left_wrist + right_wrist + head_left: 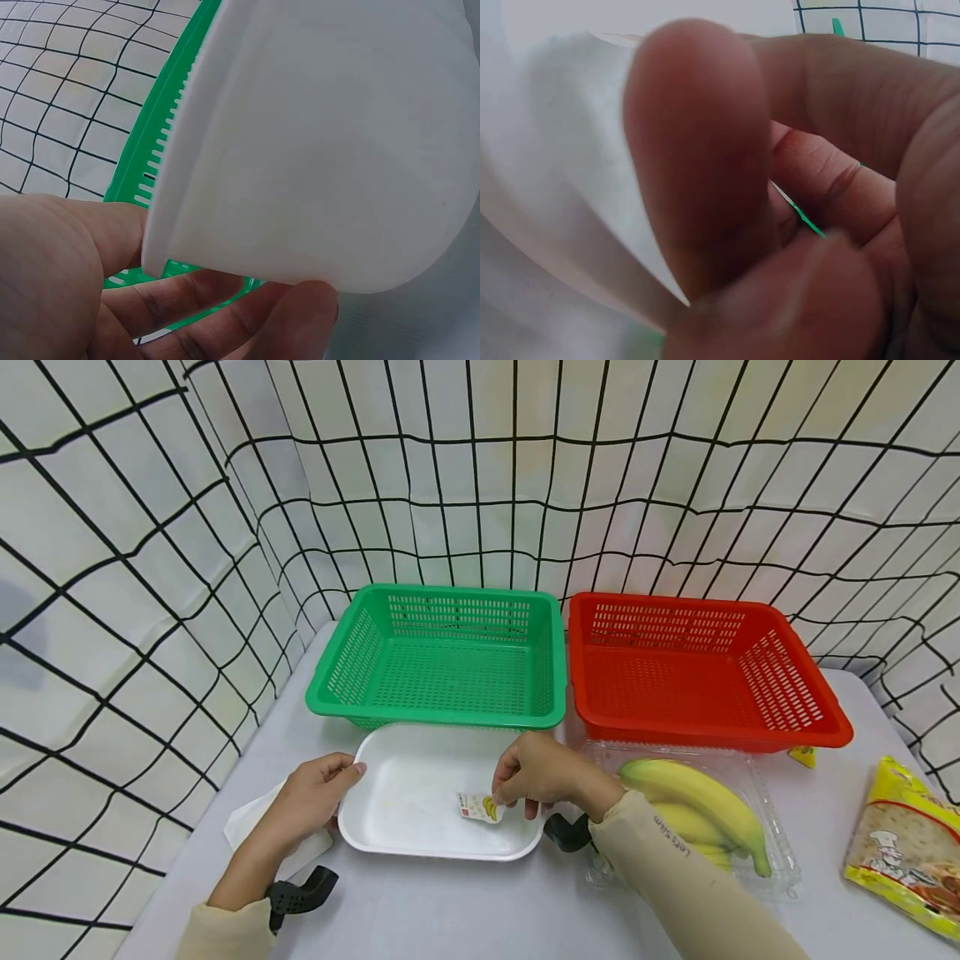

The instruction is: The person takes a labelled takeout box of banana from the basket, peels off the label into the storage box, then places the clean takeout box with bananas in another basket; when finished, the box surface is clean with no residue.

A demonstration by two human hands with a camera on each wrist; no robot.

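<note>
My left hand grips the left rim of a white shallow tray, thumb over the edge and fingers beneath. In the left wrist view the tray's pale surface rises above my curled fingers. Over the right part of the tray, my right hand pinches a small printed label with a banana picture, its free end pointing left. Bent fingers fill the right wrist view, where the label is hidden. Under the right forearm lies a clear plastic clamshell around yellow-green bananas.
Behind the tray stand a green basket and a red basket side by side. A yellow food packet lies at the right. Something white sits under the left wrist. Black wire mesh borders the table at back and sides.
</note>
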